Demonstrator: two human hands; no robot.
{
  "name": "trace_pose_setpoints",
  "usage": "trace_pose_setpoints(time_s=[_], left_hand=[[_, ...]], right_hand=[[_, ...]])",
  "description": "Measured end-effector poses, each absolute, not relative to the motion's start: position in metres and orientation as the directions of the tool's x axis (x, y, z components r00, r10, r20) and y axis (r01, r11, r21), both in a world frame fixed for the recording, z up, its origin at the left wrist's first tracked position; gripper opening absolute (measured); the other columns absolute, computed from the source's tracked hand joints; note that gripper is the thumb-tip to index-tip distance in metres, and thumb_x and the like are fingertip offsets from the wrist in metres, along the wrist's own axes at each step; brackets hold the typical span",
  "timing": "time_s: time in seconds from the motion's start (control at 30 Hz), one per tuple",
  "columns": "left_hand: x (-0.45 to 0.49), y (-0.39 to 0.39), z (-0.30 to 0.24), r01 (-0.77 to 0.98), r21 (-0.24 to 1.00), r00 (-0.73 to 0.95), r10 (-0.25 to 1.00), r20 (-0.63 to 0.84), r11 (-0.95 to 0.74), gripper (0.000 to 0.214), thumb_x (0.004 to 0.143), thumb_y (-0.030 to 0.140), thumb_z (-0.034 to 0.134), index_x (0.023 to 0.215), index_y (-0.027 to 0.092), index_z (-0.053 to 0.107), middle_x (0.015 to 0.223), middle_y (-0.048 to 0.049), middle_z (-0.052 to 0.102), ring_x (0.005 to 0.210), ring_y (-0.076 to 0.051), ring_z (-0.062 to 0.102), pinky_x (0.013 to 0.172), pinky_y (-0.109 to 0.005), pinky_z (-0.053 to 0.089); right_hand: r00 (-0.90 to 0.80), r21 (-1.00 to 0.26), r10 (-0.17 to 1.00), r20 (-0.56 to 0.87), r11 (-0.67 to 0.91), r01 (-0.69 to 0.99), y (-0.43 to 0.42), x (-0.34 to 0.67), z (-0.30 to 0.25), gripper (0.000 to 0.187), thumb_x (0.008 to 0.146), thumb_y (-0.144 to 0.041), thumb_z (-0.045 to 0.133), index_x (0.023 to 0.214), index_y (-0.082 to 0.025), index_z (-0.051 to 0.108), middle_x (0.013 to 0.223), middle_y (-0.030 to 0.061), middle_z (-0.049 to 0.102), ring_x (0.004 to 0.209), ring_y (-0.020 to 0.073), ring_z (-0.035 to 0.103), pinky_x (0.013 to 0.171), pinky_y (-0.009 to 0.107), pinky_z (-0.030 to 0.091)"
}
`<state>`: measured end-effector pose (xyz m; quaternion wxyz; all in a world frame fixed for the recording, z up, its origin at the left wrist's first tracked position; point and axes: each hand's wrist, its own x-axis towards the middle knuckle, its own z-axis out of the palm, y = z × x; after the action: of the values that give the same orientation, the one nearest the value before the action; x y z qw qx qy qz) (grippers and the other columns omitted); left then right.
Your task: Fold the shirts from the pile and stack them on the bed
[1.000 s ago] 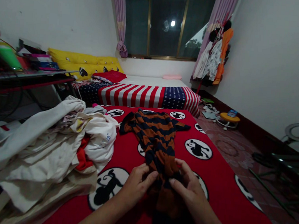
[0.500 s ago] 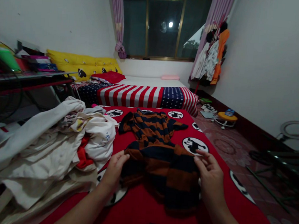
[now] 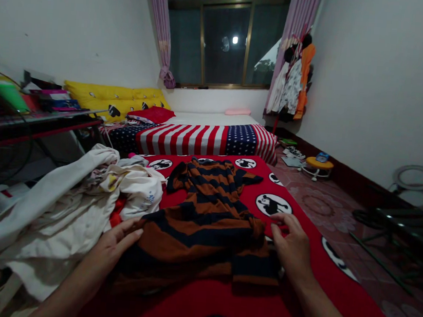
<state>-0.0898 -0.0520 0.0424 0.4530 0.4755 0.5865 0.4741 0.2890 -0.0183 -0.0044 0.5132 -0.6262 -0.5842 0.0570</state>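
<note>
An orange and navy striped shirt (image 3: 207,217) lies spread on a red blanket (image 3: 296,292) printed with black-and-white cartoon circles. My left hand (image 3: 115,243) lies at the shirt's lower left edge, fingers stretched flat, touching the hem. At the shirt's right edge my right hand (image 3: 292,248) has its fingers curled and pinches the cloth. The shirt's lower hem is pulled wide between both hands.
A heap of white and cream laundry (image 3: 72,206) sits left of the shirt. Behind it lie a stars-and-stripes bedspread (image 3: 202,138), yellow pillows (image 3: 106,96) and a cluttered shelf (image 3: 35,110). Clothes hang on a rack (image 3: 294,82) by the window. Tiled floor and a small yellow stool (image 3: 317,164) are on the right.
My hands have moved apart from the bunched middle of the shirt to its sides, spreading the lower hem wide. The left hand went out towards the laundry heap.
</note>
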Motion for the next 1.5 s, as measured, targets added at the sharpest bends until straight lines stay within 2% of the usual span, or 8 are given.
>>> trace_pose_setpoints(time_s=[0.1,0.2,0.27,0.4,0.57,0.9,1.33,1.5], left_hand=[[-0.106,-0.07,0.035,0.243,0.969,-0.074,0.997,-0.031,0.048,0.067,0.069,0.048,0.072,0.128,0.021,0.057,0.117,-0.0091,0.069,0.107,-0.028,0.065,0.09,-0.038,0.053],[-0.116,-0.082,0.025,0.411,0.91,-0.033,0.998,0.062,-0.043,0.066,0.067,0.043,0.075,0.128,0.028,0.058,0.13,-0.0061,0.061,0.121,-0.029,0.056,0.099,-0.042,0.046],[-0.123,-0.087,0.018,0.502,0.862,-0.014,0.995,0.095,-0.075,0.062,0.065,0.042,0.076,0.125,0.032,0.062,0.131,-0.0029,0.059,0.124,-0.03,0.053,0.103,-0.044,0.041],[-0.132,-0.094,0.006,0.607,0.792,0.057,0.998,0.041,-0.067,0.038,0.07,0.046,0.07,0.105,0.033,0.074,0.116,-0.0011,0.069,0.114,-0.03,0.061,0.103,-0.045,0.04],[-0.131,-0.103,-0.002,0.643,0.765,0.076,0.997,-0.011,-0.04,0.031,0.072,0.047,0.066,0.098,0.032,0.076,0.108,-0.0015,0.073,0.106,-0.029,0.065,0.099,-0.044,0.045],[-0.127,-0.103,-0.012,0.682,0.723,0.091,0.994,0.065,-0.11,0.026,0.079,0.045,0.061,0.096,0.033,0.077,0.103,-0.0012,0.074,0.1,-0.027,0.068,0.093,-0.039,0.051],[-0.126,-0.106,-0.01,0.739,0.658,0.093,0.989,0.116,-0.147,0.029,0.081,0.045,0.056,0.096,0.031,0.077,0.102,-0.0002,0.074,0.099,-0.023,0.069,0.09,-0.029,0.053],[-0.127,-0.113,0.016,0.723,0.679,0.052,0.991,0.127,-0.125,0.028,0.079,0.046,0.058,0.095,0.032,0.077,0.103,0.0014,0.074,0.1,-0.022,0.068,0.092,-0.028,0.051]], right_hand=[[0.125,-0.718,0.876,0.466,0.291,0.632,-0.035,0.263,0.016,0.02,0.087,-0.035,0.049,0.079,-0.022,0.061,0.08,0.0027,0.065,0.074,0.0177,0.061,0.065,0.028,0.044],[-0.109,-0.648,0.975,0.192,0.209,0.733,-0.052,0.242,0.03,0.03,0.084,-0.047,0.055,0.067,-0.023,0.061,0.062,-0.0006,0.062,0.059,0.0163,0.057,0.054,0.027,0.036],[-0.192,-0.5,0.979,0.072,0.202,0.842,-0.06,0.236,0.033,0.023,0.074,-0.047,0.068,0.069,-0.024,0.064,0.066,-0.0003,0.064,0.062,0.0181,0.059,0.054,0.027,0.033],[-0.293,-0.357,0.952,0.087,0.304,0.883,-0.063,0.239,0.025,0.023,0.06,-0.027,0.077,0.081,-0.025,0.067,0.087,0.0015,0.066,0.077,0.0201,0.062,0.061,0.026,0.035],[-0.342,-0.445,0.93,0.132,0.364,0.818,-0.057,0.245,0.017,0.019,0.066,-0.01,0.062,0.072,-0.026,0.069,0.084,0.0003,0.066,0.077,0.0169,0.063,0.067,0.024,0.04],[-0.363,-0.605,0.924,0.122,0.36,0.711,-0.049,0.25,0.017,0.024,0.07,-0.01,0.051,0.072,-0.024,0.071,0.081,0.0018,0.068,0.076,0.0173,0.062,0.069,0.024,0.043],[-0.262,-0.973,0.962,-0.074,-0.012,0.232,-0.034,0.267,-0.002,0.025,0.065,-0.041,0.065,0.062,-0.016,0.062,0.053,-0.002,0.055,0.048,0.0099,0.047,0.048,0.021,0.036],[0.032,-0.986,0.999,-0.022,-0.027,0.165,-0.047,0.317,0.012,0.036,0.059,-0.049,0.073,0.072,-0.016,0.066,0.062,0.0002,0.062,0.055,0.0129,0.057,0.053,0.023,0.046]])
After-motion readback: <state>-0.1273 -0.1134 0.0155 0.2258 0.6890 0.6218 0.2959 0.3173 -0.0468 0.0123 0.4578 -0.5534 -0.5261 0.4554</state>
